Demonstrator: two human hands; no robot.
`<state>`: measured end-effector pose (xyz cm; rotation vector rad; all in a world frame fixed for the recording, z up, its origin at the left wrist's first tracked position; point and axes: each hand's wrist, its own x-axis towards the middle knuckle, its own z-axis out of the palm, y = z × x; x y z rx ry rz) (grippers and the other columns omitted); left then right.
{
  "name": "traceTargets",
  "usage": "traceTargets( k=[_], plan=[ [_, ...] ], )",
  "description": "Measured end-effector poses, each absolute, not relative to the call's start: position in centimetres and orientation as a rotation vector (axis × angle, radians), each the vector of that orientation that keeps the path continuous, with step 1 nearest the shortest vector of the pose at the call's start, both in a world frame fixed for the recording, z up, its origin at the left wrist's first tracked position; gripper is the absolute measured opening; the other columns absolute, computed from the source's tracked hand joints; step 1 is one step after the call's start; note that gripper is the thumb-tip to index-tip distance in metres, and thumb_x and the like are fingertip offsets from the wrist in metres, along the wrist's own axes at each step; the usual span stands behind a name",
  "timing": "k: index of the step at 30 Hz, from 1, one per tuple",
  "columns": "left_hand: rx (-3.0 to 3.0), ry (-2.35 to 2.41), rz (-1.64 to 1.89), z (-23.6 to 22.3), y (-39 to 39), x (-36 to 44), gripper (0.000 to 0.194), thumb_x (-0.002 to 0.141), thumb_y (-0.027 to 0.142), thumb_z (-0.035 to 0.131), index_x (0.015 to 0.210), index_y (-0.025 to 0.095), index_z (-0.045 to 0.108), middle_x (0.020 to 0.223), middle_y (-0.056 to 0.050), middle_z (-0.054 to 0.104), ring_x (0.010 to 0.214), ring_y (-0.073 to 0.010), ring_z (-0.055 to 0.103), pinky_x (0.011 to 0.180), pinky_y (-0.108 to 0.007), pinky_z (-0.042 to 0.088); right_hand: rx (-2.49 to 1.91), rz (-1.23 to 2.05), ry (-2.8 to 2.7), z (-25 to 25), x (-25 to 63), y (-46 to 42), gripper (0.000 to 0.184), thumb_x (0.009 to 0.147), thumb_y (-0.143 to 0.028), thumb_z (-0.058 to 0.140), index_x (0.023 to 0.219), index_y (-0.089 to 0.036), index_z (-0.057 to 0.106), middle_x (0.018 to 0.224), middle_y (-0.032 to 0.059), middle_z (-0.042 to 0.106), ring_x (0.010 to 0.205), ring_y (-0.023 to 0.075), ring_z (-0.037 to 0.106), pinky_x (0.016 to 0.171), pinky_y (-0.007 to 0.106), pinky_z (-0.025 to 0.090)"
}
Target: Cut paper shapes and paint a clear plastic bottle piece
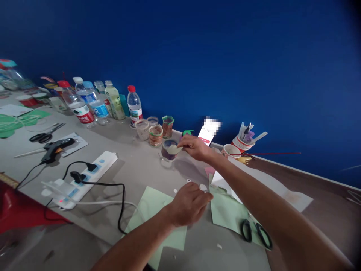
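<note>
My right hand (194,147) reaches out and pinches a small pale paper piece (174,149) between thumb and fingers. That piece sits in front of the rim of a small clear cup with a dark band (167,155); whether they touch I cannot tell. Nearer to me, my left hand (187,205) is closed above the table, fingers curled and thumb side to the right. Anything inside it is hidden. Below and left of it lies a light green paper sheet (149,203). Another green sheet (222,210) lies to the right, under black-handled scissors (255,231) partly covered by my right arm.
Several decorated small cups (156,136) and plastic bottles (135,107) line the blue wall. A white power strip (91,173) with black cables and a glue gun (55,149) lie left. A phone (207,133) leans at the back, beside paper cups (242,145) holding tools.
</note>
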<state>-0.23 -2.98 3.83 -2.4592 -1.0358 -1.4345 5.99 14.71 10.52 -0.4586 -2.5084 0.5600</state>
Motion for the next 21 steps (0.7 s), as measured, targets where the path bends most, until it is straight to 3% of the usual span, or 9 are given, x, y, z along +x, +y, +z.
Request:
traceTargets(
  k=[10,21],
  plan=[
    [-2.507,-1.055,-1.364,3.1,-2.9,-0.2,0.018,0.09,0.008,0.04,0.097,0.016,0.054,0.061,0.001,0.054,0.059,-0.0146,0.049,0.062,-0.029,0.045,-0.572,0.455,-2.436,16.7,0.0,19.8,0.032,0.077,-0.003,0.049,0.089,-0.015,0.076,0.091,0.0064,0.069,0.084,0.0173,0.062,0.073,0.026,0.046],
    [-2.49,-1.077,-1.343,3.3,-2.9,-0.1,0.019,0.09,0.008,0.038,0.094,0.015,0.055,0.057,0.002,0.051,0.056,-0.0135,0.046,0.06,-0.028,0.043,-0.621,0.453,-2.505,15.8,-4.8,22.3,0.033,0.073,-0.002,0.048,0.088,-0.014,0.075,0.089,0.005,0.069,0.08,0.0161,0.059,0.073,0.026,0.045]
  ],
)
